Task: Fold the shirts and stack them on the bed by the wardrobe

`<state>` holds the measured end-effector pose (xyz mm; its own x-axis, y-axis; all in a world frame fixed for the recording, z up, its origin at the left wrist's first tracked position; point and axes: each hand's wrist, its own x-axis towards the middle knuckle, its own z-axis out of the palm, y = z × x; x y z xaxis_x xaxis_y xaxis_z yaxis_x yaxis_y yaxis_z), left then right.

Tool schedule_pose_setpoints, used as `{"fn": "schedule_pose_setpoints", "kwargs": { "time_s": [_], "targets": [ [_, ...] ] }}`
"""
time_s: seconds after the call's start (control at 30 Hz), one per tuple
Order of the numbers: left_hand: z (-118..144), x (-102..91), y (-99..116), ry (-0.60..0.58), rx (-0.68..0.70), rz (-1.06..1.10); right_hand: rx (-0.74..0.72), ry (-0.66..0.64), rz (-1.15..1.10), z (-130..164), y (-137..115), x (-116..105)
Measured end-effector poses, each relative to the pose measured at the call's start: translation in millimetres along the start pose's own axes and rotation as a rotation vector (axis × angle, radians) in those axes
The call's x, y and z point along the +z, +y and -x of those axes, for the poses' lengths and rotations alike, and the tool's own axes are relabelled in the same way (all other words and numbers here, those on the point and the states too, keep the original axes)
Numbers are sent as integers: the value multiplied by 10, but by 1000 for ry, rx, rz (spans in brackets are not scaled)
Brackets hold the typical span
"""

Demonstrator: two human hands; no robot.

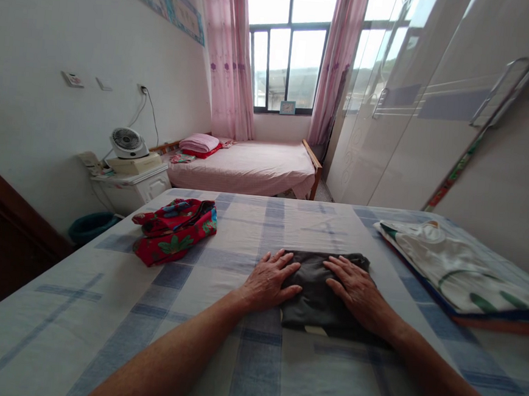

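Both hands press flat, fingers spread, the left hand [269, 282] and right hand [353, 288] pinning the folded dark garment [318, 297] to the checked bedspread [145, 311], seemingly smoothing it, with red floral clothing [175, 227] beyond the left fingertips.

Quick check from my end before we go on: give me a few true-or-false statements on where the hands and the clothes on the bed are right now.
1. Both hands lie flat on the folded dark grey garment. True: the left hand covers its left edge, the right hand its right part.
2. The crumpled red floral cloth lies under the right hand. False: it lies apart, to the left of the left hand.
3. A folded white garment with green print lies to the right. True.
4. The dark garment hangs over the edge of the blue-checked bed sheet. False: it lies in the middle of the sheet.
5. The left hand grips a small white fan. False: the fan stands on a bedside cabinet.
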<state>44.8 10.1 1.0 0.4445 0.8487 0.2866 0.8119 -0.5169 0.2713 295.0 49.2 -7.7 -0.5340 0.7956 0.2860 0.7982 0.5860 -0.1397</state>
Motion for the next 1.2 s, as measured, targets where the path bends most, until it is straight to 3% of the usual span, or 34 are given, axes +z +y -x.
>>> {"fn": "schedule_pose_setpoints", "kwargs": {
  "time_s": [0.23,0.37,0.67,0.97,1.2],
  "targets": [
    [-5,-11,8,-33,-15,-11,158,-11,82,-28,338,34],
    [-5,-18,12,-34,-17,-3,159,-13,86,-30,435,62],
    [-1,9,5,17,-21,17,144,8,56,-26,438,63],
    [-70,4,-11,232,-299,18,159,10,20,-26,435,53],
    [-69,-8,40,177,-333,201,170,-5,3,-27,419,34]
  ]
}}
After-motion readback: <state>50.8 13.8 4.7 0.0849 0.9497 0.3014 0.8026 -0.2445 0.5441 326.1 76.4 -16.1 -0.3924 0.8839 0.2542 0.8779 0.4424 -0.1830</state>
